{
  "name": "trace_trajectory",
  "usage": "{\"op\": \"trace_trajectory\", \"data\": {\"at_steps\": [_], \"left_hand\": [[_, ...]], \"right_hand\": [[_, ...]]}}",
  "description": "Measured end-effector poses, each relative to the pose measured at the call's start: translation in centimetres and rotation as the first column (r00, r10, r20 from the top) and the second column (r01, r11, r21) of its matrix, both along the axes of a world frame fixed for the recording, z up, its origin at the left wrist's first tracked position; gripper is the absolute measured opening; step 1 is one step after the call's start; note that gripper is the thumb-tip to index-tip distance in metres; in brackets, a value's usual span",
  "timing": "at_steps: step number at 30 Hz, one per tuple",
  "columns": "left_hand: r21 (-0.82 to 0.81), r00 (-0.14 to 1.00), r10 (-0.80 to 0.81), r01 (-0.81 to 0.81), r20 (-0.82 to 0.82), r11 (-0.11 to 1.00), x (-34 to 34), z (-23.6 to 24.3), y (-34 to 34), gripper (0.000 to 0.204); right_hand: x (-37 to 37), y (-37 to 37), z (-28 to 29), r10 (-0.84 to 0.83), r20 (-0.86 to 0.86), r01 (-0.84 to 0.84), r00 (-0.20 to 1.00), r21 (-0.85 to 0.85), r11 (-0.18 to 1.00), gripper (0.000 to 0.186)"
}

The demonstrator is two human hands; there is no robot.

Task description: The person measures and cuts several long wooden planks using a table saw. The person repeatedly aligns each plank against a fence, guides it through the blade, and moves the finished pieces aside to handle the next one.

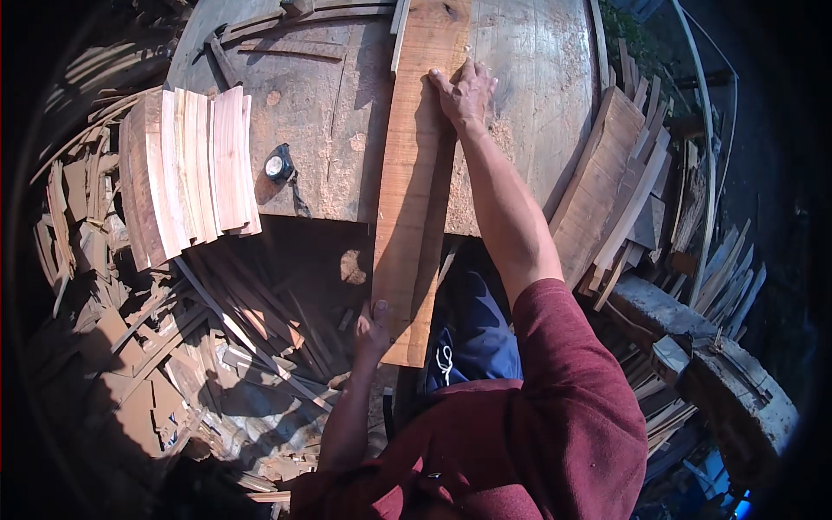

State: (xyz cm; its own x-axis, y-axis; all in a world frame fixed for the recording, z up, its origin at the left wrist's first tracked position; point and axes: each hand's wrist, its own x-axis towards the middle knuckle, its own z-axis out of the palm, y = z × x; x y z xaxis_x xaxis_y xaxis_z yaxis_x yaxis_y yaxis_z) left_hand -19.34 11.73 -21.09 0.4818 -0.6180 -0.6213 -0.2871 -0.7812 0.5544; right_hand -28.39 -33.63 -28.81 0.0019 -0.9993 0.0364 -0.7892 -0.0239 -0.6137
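A long reddish-brown wooden board (416,156) lies lengthwise on the worktable (338,165), its near end jutting past the front edge toward my body. My left hand (373,333) grips the left edge of that near end, thumb on top; its other fingers are mostly hidden underneath. Farther up, my right hand (467,97) rests at the board's right edge with fingers spread, the thumb on the wood. A narrow pale strip (399,39) runs along the board's far left side.
Stacked planks (191,169) overhang the table's left front corner, beside a small dark-strapped round-faced object (278,165). Thin sticks (295,49) lie at the back left. More planks (598,178) lean along the right side. Wood scraps (139,373) cover the ground at left; sawdust dusts the tabletop.
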Motion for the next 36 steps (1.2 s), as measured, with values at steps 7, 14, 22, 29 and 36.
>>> {"op": "trace_trajectory", "data": {"at_steps": [7,14,22,29,36], "left_hand": [[0.012,0.997,0.017,-0.016,-0.081,1.0,-1.0,-0.3,-2.4,0.06],[-0.009,0.984,0.164,-0.165,-0.063,0.986,0.9,-4.4,0.7,0.067],[-0.143,0.999,0.035,-0.035,-0.003,0.989,-0.1,-5.4,-0.9,0.066],[-0.216,0.995,0.085,-0.092,-0.043,0.972,0.8,-5.6,-0.9,0.064],[-0.198,0.991,0.13,-0.13,-0.015,0.972,2.3,-7.3,-1.2,0.062]], "right_hand": [[-3.0,-0.5,0.5,-0.011,0.03,0.011,1.0,0.003,1.0,0.083],[-6.2,29.6,4.9,0.071,0.529,-0.115,0.846,0.05,0.992,0.036],[-12.1,40.9,-0.9,0.281,0.193,-0.335,0.94,0.356,0.873,0.033],[-34.6,60.6,1.2,0.172,-0.347,0.139,0.922,0.71,0.691,0.039],[-30.8,58.6,8.0,0.407,-0.297,-0.033,0.864,0.774,0.633,0.072]]}}
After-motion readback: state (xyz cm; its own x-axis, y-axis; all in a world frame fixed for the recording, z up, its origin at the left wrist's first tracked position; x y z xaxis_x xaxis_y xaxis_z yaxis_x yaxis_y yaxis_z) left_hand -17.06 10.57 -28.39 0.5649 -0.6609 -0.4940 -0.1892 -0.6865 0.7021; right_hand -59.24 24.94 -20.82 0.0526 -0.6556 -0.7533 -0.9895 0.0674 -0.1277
